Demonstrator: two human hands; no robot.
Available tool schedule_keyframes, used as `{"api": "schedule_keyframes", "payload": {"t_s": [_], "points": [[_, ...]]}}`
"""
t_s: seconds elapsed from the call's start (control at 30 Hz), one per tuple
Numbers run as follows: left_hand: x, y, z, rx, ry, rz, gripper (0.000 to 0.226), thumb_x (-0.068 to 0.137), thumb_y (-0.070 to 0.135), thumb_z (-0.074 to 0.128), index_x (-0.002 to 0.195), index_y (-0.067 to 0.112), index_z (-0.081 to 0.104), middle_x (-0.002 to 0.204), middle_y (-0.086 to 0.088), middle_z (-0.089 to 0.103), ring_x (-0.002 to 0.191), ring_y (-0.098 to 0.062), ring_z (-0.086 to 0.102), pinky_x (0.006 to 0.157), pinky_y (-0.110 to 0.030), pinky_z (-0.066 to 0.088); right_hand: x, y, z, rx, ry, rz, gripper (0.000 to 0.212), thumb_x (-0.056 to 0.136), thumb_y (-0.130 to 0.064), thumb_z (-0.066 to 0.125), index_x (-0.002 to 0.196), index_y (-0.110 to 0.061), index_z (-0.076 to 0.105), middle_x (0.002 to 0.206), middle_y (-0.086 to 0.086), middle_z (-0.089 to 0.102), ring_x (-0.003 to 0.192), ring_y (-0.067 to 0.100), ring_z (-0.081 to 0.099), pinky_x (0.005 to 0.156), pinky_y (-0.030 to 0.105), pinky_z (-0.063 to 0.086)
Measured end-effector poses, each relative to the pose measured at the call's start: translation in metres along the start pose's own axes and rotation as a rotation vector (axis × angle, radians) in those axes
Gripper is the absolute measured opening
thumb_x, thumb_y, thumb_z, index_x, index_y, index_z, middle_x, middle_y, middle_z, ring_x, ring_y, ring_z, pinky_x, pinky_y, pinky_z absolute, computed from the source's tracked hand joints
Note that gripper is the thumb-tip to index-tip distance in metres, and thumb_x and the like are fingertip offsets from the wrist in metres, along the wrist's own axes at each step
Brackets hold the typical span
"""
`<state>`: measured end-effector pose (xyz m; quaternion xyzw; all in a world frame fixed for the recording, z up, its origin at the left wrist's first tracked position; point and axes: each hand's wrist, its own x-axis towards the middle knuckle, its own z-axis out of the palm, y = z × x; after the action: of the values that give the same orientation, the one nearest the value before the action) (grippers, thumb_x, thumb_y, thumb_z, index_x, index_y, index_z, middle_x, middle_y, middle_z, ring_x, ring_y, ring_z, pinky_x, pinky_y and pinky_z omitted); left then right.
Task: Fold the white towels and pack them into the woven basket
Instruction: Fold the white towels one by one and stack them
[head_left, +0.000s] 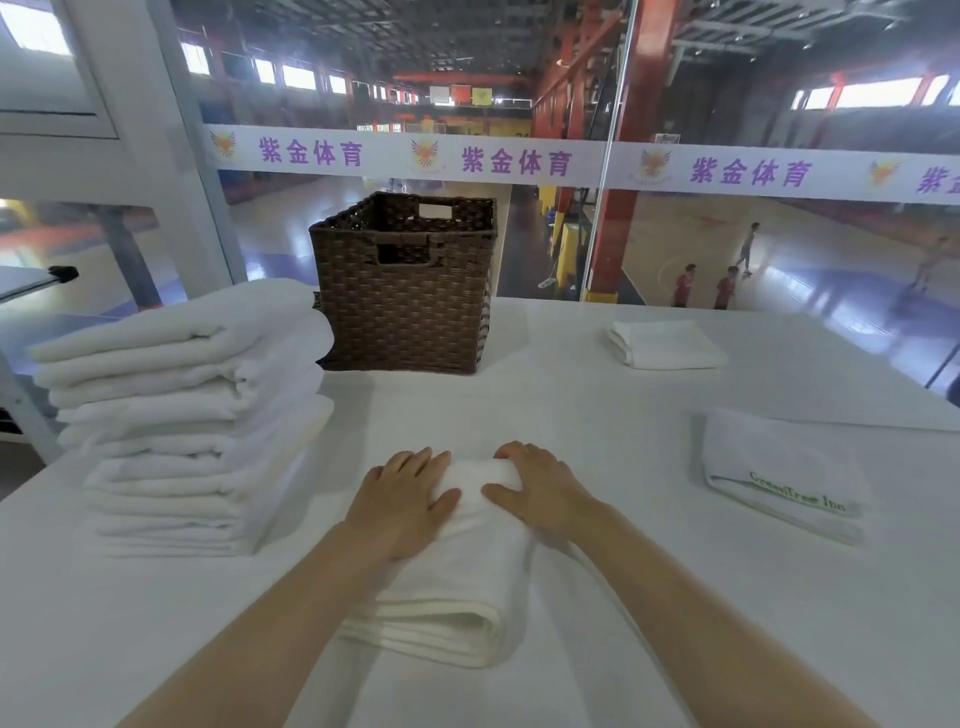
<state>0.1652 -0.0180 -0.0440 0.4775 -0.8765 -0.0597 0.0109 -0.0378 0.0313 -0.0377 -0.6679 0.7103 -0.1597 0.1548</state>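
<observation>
Towel (467, 561) under my hands is lying low in the middle of the frame, folded into a thick narrow strip on the white table (597, 415). Its long axis is running away from me toward the upper middle, where the woven basket (405, 306) is standing upright, well apart from the towel's far end. I cannot see whether anything is in the basket.

Both my hands are sitting on the far end of the strip, about equally near it. My left hand (408, 499) is lying over the left side with fingers fairly straight and spread, pressing down, the thumb reaching across toward the middle. My right hand (540, 488) is lying over the right side with the fingers bent over the far edge and the thumb pointing inward; I cannot tell whether it is truly gripping that edge or just pressing on it. The two thumbs are close but apart, with bare cloth showing between them.

I am judging that the coming move is turning on that far edge: either bringing it back along the long axis for another fold, or lifting the bundle straight ahead to the basket.

A tall stack of towels (187, 415) is sitting at the left of the frame, just beside the basket. A small folded towel (665, 345) is lying at the upper right, and a towel with green lettering (779, 473) at the right.
</observation>
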Motion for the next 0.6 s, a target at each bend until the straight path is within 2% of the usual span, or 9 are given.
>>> {"api": "schedule_keyframes", "payload": {"t_s": [0.07, 0.13, 0.23, 0.3, 0.37, 0.47, 0.6], "points": [[-0.003, 0.003, 0.000, 0.021, -0.036, 0.000, 0.062, 0.098, 0.059, 0.020, 0.154, 0.033, 0.014, 0.160, 0.007, 0.018, 0.145, -0.018, 0.015, 0.114, -0.039, 0.019, -0.003, 0.002, -0.007, -0.018, -0.040, -0.003, 0.051, 0.092, -0.051, 0.055, 0.134, -0.024, 0.044, 0.129, 0.002, 0.050, 0.122, 0.022, 0.044, 0.103, 0.038, 0.034], [-0.004, 0.005, -0.001, 0.013, -0.055, 0.012, 0.056, 0.099, 0.058, 0.019, 0.149, 0.034, 0.024, 0.153, 0.009, 0.032, 0.139, -0.019, 0.025, 0.108, -0.038, 0.024, -0.007, 0.007, -0.014, 0.018, -0.089, 0.024, 0.054, 0.090, -0.050, 0.060, 0.134, -0.023, 0.046, 0.130, 0.004, 0.049, 0.122, 0.023, 0.045, 0.103, 0.038, 0.037], [0.002, 0.005, -0.007, -0.035, -0.067, 0.024, 0.037, 0.103, 0.042, 0.020, 0.125, 0.033, 0.050, 0.125, 0.004, 0.054, 0.120, -0.025, 0.046, 0.091, -0.037, 0.034, -0.014, 0.019, -0.028, 0.071, -0.167, 0.116, 0.060, 0.085, -0.050, 0.067, 0.133, -0.021, 0.048, 0.131, 0.001, 0.051, 0.119, 0.021, 0.050, 0.097, 0.032, 0.042], [0.009, 0.003, -0.011, -0.149, -0.125, 0.022, 0.034, 0.103, 0.041, 0.026, 0.117, 0.031, 0.055, 0.116, 0.003, 0.057, 0.110, -0.022, 0.053, 0.087, -0.035, 0.038, -0.020, 0.026, -0.039, 0.067, -0.229, 0.137, 0.056, 0.085, -0.046, 0.067, 0.132, -0.020, 0.049, 0.132, -0.001, 0.052, 0.117, 0.018, 0.051, 0.095, 0.030, 0.042], [0.015, 0.005, -0.019, -0.244, -0.223, 0.032, 0.031, 0.101, 0.043, 0.035, 0.118, 0.027, 0.057, 0.119, 0.004, 0.059, 0.106, -0.016, 0.054, 0.086, -0.031, 0.041, -0.028, 0.029, -0.049, 0.135, -0.275, 0.152, 0.048, 0.090, -0.039, 0.062, 0.132, -0.019, 0.051, 0.131, -0.001, 0.052, 0.117, 0.017, 0.052, 0.095, 0.028, 0.044], [0.019, 0.011, -0.036, -0.228, -0.357, 0.050, 0.023, 0.094, 0.045, 0.049, 0.110, 0.030, 0.054, 0.115, 0.006, 0.059, 0.103, -0.014, 0.055, 0.083, -0.029, 0.044, -0.036, 0.034, -0.055, 0.304, -0.318, 0.198, 0.037, 0.094, -0.029, 0.056, 0.128, -0.015, 0.054, 0.126, 0.003, 0.055, 0.111, 0.021, 0.059, 0.093, 0.033, 0.053], [0.018, 0.015, -0.053, -0.283, -0.549, 0.050, 0.025, 0.082, 0.048, 0.067, 0.099, 0.032, 0.056, 0.106, 0.009, 0.059, 0.095, -0.014, 0.062, 0.076, -0.024, 0.050, -0.041, 0.040, -0.056, 0.319, -0.376, 0.218, 0.031, 0.089, -0.028, 0.066, 0.116, -0.015, 0.057, 0.117, 0.004, 0.058, 0.102, 0.021, 0.064, 0.086, 0.031, 0.058]]}}
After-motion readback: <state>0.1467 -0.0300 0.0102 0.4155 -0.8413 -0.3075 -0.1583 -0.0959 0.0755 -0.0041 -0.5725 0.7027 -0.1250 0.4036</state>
